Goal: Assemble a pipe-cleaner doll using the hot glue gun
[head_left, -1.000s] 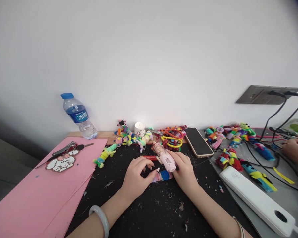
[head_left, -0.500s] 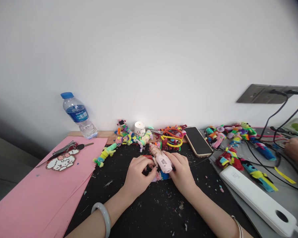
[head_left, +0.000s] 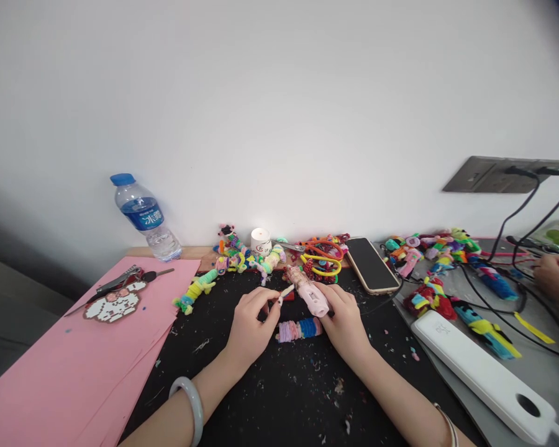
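My left hand (head_left: pixel 254 320) pinches a small cream-white pipe-cleaner piece (head_left: pixel 286 292) between thumb and fingertips. Its free end points toward the brown-stained nozzle of a pale pink glue gun (head_left: pixel 314 298), gripped by my right hand (head_left: pixel 342 316). Whether the piece touches the nozzle I cannot tell. Just below, on the black mat (head_left: pixel 261 397), lies a striped pink and blue fuzzy roll (head_left: pixel 299 329). A red object (head_left: pixel 286 297), partly hidden, rests behind the pinched piece.
Behind my hands are fuzzy figures (head_left: pixel 198 288), a white cup (head_left: pixel 261 241), orange- and yellow-handled scissors (head_left: pixel 323 264) and a phone (head_left: pixel 371 264). Pink sheets (head_left: pixel 74 360) and a water bottle (head_left: pixel 142 214) stand left; a white power strip (head_left: pixel 484 379), cables and another person's hand (head_left: pixel 556 279) are right.
My hands have moved slightly apart, uncovering the striped roll on the mat. The cream-white piece now shows in my left fingertips. The glue gun has shifted slightly right.
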Tool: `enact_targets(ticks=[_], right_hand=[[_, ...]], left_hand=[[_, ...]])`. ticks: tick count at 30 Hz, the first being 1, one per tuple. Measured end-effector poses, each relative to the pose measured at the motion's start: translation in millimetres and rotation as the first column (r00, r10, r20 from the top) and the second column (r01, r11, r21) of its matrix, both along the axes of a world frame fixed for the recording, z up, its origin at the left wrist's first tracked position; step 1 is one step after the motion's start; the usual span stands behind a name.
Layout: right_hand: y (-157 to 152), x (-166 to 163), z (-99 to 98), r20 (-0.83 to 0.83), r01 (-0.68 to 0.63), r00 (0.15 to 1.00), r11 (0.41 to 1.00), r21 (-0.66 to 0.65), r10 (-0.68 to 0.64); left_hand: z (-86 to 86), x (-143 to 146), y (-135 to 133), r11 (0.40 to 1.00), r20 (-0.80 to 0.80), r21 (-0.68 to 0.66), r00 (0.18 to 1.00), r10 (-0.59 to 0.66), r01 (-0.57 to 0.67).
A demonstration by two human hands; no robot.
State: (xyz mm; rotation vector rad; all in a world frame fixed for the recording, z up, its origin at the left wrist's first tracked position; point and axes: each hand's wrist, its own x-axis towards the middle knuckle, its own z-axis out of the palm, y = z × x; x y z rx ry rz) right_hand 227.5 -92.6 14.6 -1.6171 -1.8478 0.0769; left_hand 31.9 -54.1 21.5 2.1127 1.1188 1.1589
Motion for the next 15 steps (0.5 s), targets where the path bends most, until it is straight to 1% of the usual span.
enact_targets(ticks=[7, 15], right_hand=[[0.3, -0.6, -1.4, 0.019, -0.023, 1.000, 1.000, 0.003, 0.023], [-1.7, -3.2, 1.9, 0.039, -0.033, 0.999, 0.999, -0.025, 0.034]], left_hand=[[2.2, 0.6, -0.6, 0.999, 0.027, -0.031, 1.000, -0.011, 0.012], [2.6, 1.5, -1.7, 1.000, 0.037, -0.018, 0.999, 0.003, -0.002]])
